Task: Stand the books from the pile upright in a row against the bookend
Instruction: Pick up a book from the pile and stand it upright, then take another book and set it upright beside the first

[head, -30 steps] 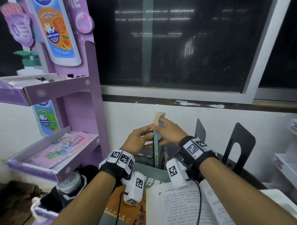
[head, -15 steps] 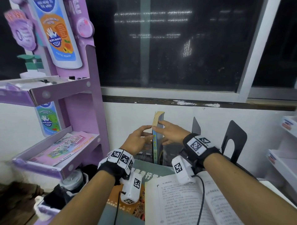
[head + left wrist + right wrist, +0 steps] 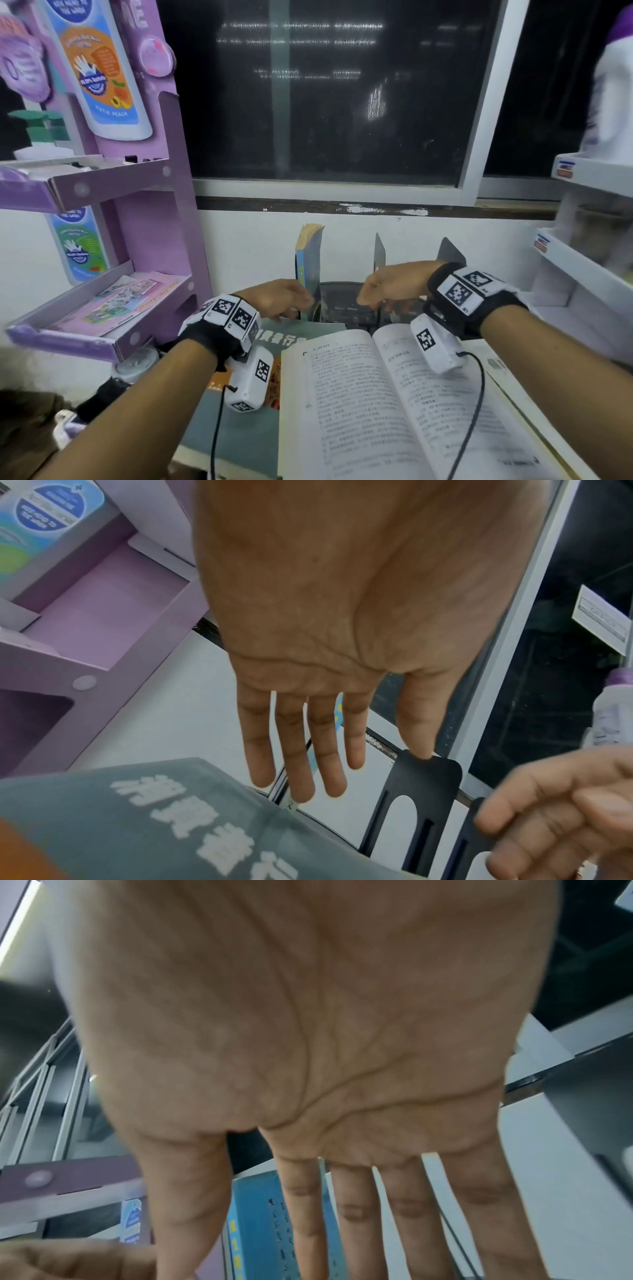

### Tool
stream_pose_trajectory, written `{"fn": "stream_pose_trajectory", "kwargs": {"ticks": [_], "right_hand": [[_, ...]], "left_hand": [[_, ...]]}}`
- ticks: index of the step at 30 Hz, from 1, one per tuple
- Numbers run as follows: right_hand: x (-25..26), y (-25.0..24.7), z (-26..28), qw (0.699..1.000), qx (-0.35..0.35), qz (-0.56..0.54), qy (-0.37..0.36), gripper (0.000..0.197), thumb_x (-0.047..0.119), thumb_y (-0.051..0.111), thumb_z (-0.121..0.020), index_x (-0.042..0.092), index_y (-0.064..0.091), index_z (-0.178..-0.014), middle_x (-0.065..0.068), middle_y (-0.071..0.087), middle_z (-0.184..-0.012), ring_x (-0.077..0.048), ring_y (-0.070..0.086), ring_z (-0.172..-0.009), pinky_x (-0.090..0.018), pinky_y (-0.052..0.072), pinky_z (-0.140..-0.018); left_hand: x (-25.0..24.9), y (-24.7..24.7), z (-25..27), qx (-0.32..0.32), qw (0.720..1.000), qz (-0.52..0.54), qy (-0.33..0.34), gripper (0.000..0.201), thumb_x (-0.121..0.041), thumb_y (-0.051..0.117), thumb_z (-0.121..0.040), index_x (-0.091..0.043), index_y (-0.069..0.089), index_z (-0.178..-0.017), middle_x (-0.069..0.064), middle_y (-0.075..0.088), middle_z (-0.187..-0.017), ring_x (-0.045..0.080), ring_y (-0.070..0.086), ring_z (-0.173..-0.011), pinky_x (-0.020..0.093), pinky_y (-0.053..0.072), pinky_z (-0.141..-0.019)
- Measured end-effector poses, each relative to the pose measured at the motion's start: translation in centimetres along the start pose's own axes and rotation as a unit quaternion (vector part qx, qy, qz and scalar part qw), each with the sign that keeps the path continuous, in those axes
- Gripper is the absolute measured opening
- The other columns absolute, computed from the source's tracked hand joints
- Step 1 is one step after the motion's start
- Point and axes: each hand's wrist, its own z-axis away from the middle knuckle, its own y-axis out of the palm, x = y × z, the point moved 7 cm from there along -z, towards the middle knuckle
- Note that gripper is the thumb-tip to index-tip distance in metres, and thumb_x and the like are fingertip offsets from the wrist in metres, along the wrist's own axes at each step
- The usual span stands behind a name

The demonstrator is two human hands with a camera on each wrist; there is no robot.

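A thin blue book (image 3: pixel 309 265) stands upright near the wall, left of two dark metal bookends (image 3: pixel 379 253) (image 3: pixel 452 251). My left hand (image 3: pixel 291 305) hovers beside its lower spine with fingers straight (image 3: pixel 308 750), holding nothing. My right hand (image 3: pixel 370 298) is off to the right, in front of the bookends, palm open with its fingers extended (image 3: pixel 342 1204); the blue book (image 3: pixel 253 1218) shows behind them. An open book (image 3: pixel 394 394) lies on a grey-green book (image 3: pixel 239 428) (image 3: pixel 137 818) in front of me. One bookend (image 3: pixel 424 783) shows past my left fingertips.
A purple cardboard display shelf (image 3: pixel 102 329) stands close on the left. White shelves (image 3: pixel 582 267) stand on the right. Behind the books are a white wall and a dark window (image 3: pixel 325 102). Another book (image 3: pixel 496 363) peeks out right of the open one.
Both hands have let go of the upright blue book and drawn back toward me. The right hand moved right, away from the book, which stays standing.
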Motion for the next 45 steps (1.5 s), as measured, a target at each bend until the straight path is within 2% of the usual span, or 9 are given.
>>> {"fn": "stream_pose_trajectory", "kwargs": {"ticks": [3,6,9,16,21,26,35,41,45], "right_hand": [[-1.8,0.5,1.6,0.999,0.003,0.024,0.023,0.041,0.047,0.052,-0.095,0.016,0.058,-0.121,-0.001,0.063,-0.113,-0.019,0.062,-0.101,-0.031,0.052,-0.083],[-3.1,0.9,2.9,0.998,-0.002,0.051,0.04,0.044,0.049,0.05,-0.095,0.018,0.058,-0.125,0.005,0.06,-0.116,-0.015,0.057,-0.108,-0.029,0.046,-0.094],[-4.4,1.4,3.6,0.997,-0.002,0.067,0.049,0.046,0.05,0.05,-0.095,0.02,0.053,-0.13,0.014,0.05,-0.108,-0.01,0.046,-0.106,-0.021,0.039,-0.084],[-6.6,2.3,3.4,0.998,-0.011,0.034,0.056,0.047,0.054,0.067,-0.082,0.027,0.059,-0.12,0.013,0.057,-0.119,-0.011,0.053,-0.113,-0.031,0.04,-0.103],[-7.1,2.8,3.0,0.998,-0.01,0.028,0.056,0.056,0.054,0.075,-0.074,0.026,0.057,-0.118,0.009,0.06,-0.121,-0.014,0.057,-0.112,-0.037,0.044,-0.103],[-7.0,2.7,3.0,0.999,-0.012,0.019,0.048,0.053,0.051,0.075,-0.076,0.021,0.059,-0.116,0.006,0.062,-0.117,-0.014,0.059,-0.107,-0.033,0.047,-0.097],[-6.1,1.8,3.3,0.999,-0.016,0.019,0.044,0.052,0.044,0.077,-0.076,0.016,0.059,-0.115,0.005,0.064,-0.109,-0.01,0.059,-0.088,-0.023,0.047,-0.074],[-6.1,0.3,3.7,0.999,-0.022,0.018,0.029,0.04,0.048,0.077,-0.074,0.019,0.063,-0.097,0.005,0.068,-0.099,-0.012,0.063,-0.087,-0.027,0.05,-0.079],[-5.7,-1.4,4.8,0.999,-0.035,0.014,0.012,0.04,0.05,0.078,-0.071,0.019,0.063,-0.093,0.004,0.071,-0.095,-0.018,0.068,-0.091,-0.033,0.053,-0.082]], "left_hand": [[-1.1,1.6,1.2,0.036,0.999,-0.036,-0.013,0.022,-0.032,0.052,-0.098,-0.023,0.052,-0.118,0.002,0.057,-0.119,0.017,0.056,-0.107,0.03,0.046,-0.087],[-2.1,2.9,2.2,0.064,0.995,-0.075,-0.024,0.038,-0.033,0.048,-0.1,-0.018,0.045,-0.134,0.004,0.055,-0.13,0.02,0.053,-0.12,0.035,0.044,-0.097],[-2.6,4.1,2.8,0.09,0.987,-0.128,-0.034,0.046,-0.031,0.046,-0.101,-0.015,0.037,-0.144,0.004,0.047,-0.143,0.022,0.048,-0.129,0.037,0.041,-0.102],[-3.6,5.1,4.2,0.108,0.967,-0.229,-0.013,0.052,-0.04,0.047,-0.099,-0.016,0.04,-0.145,0.001,0.039,-0.147,0.019,0.036,-0.136,0.026,0.029,-0.104],[-2.4,5.3,3.7,0.116,0.97,-0.212,-0.024,0.06,-0.044,0.063,-0.089,-0.021,0.044,-0.141,-0.002,0.047,-0.14,0.016,0.045,-0.125,0.029,0.033,-0.11],[-1.8,5.4,2.8,0.085,0.975,-0.202,-0.025,0.057,-0.043,0.07,-0.084,-0.018,0.051,-0.132,-0.002,0.055,-0.125,0.016,0.053,-0.114,0.028,0.042,-0.1],[-2.5,5.0,2.4,0.071,0.988,-0.138,0.02,0.016,-0.033,0.072,-0.085,-0.021,0.063,-0.09,-0.009,0.066,-0.091,0.005,0.062,-0.082,0.015,0.049,-0.066],[-3.9,4.1,2.5,0.052,0.994,-0.075,0.059,0.022,-0.025,0.078,-0.079,-0.013,0.06,-0.083,-0.005,0.069,-0.082,0.006,0.067,-0.069,0.017,0.05,-0.055],[-5.9,2.7,3.3,0.028,0.993,-0.066,0.095,0.024,-0.024,0.081,-0.075,-0.012,0.063,-0.086,-0.003,0.072,-0.083,0.01,0.069,-0.072,0.021,0.053,-0.058]]}}
